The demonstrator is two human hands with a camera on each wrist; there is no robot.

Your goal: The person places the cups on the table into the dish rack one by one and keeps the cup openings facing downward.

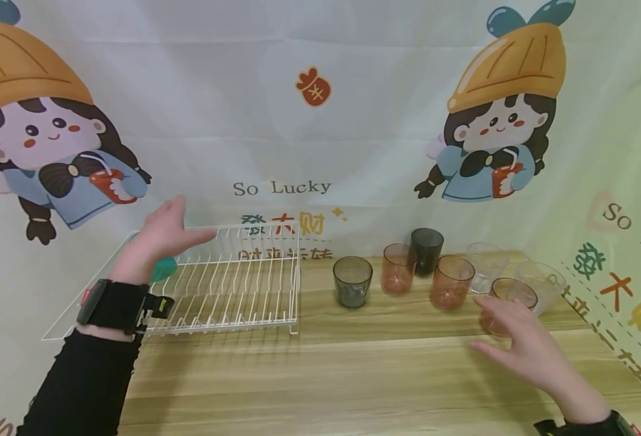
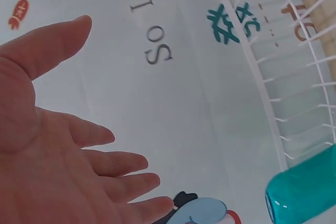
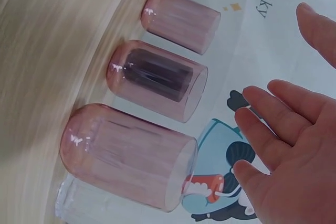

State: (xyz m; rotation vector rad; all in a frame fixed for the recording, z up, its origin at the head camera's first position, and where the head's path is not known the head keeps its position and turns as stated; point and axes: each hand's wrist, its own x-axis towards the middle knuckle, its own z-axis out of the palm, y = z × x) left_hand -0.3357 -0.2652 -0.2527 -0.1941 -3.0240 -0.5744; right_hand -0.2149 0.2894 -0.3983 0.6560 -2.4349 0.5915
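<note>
My left hand [image 1: 162, 233], fingers spread and thumb out, is raised over the left part of a white wire dish rack [image 1: 233, 261]. A teal cup [image 2: 304, 190] sits at the rack's left side, apart from the hand and partly hidden behind the wrist in the head view. On the right, my right hand [image 1: 528, 345] reaches with relaxed, parted fingers beside the nearest pink glass [image 3: 131, 156]. The right wrist view shows a gap between fingers and glass. Two more pink glasses, one [image 1: 452, 283] and another [image 1: 398, 270], stand upright further left. Neither hand holds anything.
A grey glass [image 1: 352, 282] stands right of the rack, a darker glass [image 1: 426, 251] behind the pink ones. Two clear glasses, one [image 1: 484, 263] and another [image 1: 546, 281], are at the back right. A printed cloth [image 1: 277, 133] hangs behind the wooden table [image 1: 326, 381].
</note>
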